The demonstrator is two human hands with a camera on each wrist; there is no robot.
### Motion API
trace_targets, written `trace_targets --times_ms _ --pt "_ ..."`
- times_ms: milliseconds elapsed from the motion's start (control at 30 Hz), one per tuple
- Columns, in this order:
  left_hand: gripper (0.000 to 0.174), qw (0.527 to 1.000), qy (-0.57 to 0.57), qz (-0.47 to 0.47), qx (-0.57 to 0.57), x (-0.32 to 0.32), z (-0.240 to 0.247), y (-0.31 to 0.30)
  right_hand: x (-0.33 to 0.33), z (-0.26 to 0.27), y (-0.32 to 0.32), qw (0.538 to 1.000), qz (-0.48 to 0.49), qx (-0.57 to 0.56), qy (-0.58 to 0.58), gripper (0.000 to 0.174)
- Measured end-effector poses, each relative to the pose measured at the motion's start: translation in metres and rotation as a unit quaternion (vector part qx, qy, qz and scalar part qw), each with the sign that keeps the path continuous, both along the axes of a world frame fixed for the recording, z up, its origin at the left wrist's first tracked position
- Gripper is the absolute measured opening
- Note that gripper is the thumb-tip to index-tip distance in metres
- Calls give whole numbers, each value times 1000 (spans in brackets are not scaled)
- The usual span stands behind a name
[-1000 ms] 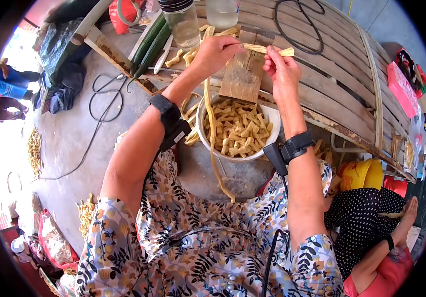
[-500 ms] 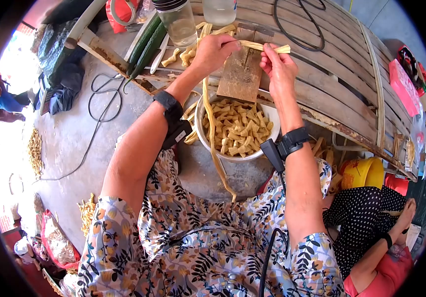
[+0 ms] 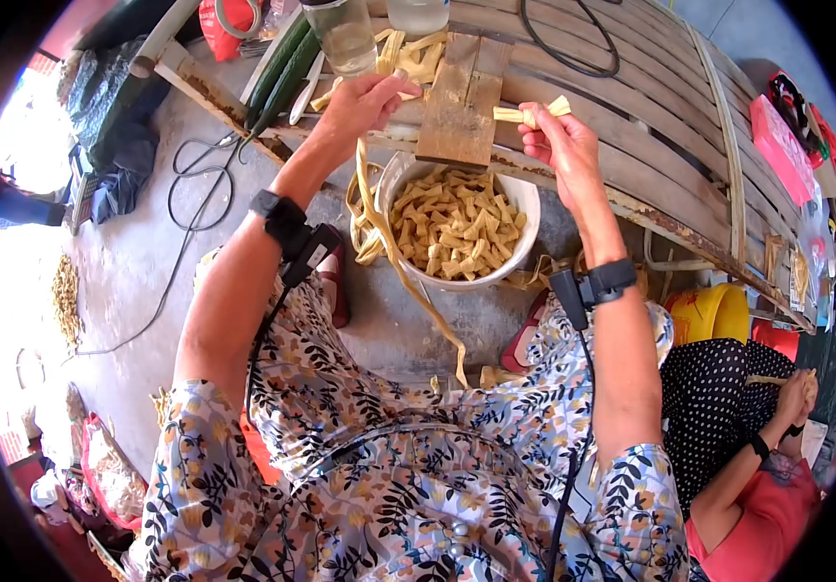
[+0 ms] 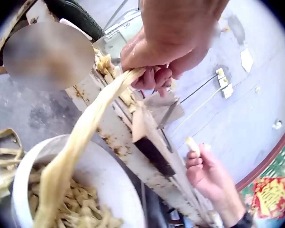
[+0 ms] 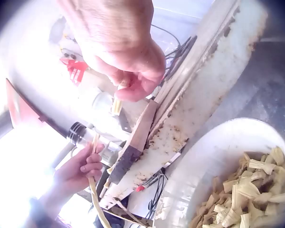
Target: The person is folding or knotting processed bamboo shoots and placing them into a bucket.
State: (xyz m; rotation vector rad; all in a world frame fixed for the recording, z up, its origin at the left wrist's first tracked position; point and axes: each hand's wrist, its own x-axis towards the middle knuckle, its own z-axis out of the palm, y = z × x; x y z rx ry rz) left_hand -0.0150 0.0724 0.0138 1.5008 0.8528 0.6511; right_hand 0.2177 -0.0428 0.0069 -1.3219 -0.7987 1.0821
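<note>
In the head view my left hand (image 3: pixel 364 105) holds a long, pale-yellow, fibrous strip (image 3: pixel 404 276) near its upper end. The rest of it hangs down past the white tub (image 3: pixel 531 202) towards my lap. Off to the right, my right hand (image 3: pixel 569 145) pinches a short piece of the same strip (image 3: pixel 509 114) between thumb and fingers, with one end flared. Both hands are raised over the bench edge, apart from each other. Many short, knotted-looking pieces (image 3: pixel 457 225) fill the tub below. The left wrist view shows the long strip (image 4: pixel 88 121) running down from the curled fingers.
A small wooden board (image 3: pixel 458 121) lies across the edge of the slatted bench (image 3: pixel 622 160). More strips (image 3: pixel 421 60), dark green cucumbers (image 3: pixel 284 78) and a jar (image 3: pixel 342 39) are at its left end. Another person (image 3: pixel 753 485) sits at lower right, near a yellow bucket (image 3: pixel 714 312).
My hands have drawn apart, the left moving left. The short piece in my right hand is now separate from the long strip, which earlier stretched between both hands.
</note>
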Motion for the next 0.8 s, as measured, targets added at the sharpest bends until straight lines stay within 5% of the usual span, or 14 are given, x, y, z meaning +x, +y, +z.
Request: trace_targets --times_ms 167,200,300,333,433,600,800 --pt "32 965 -121 -141 -183 6 -6 -36 -19 5 -27 986 133 6 -99 24" --pt "30 970 -104 -159 -154 7 -1 -43 -18 3 -32 960 146 60 -229 26" --pt "25 981 -57 -151 -109 13 2 -56 -14 11 -38 919 56 100 -378 28" --pt "21 983 -47 -156 -89 14 1 -57 -16 11 -34 939 46 153 -305 24" --pt "18 985 0 -172 17 25 5 -72 -30 18 -33 985 117 62 -112 17" --pt "29 962 -34 -230 -139 14 15 -72 -17 15 -30 984 89 116 -106 11" --pt "33 967 -27 -209 -146 3 -5 -63 -16 2 -35 979 92 115 -141 11"
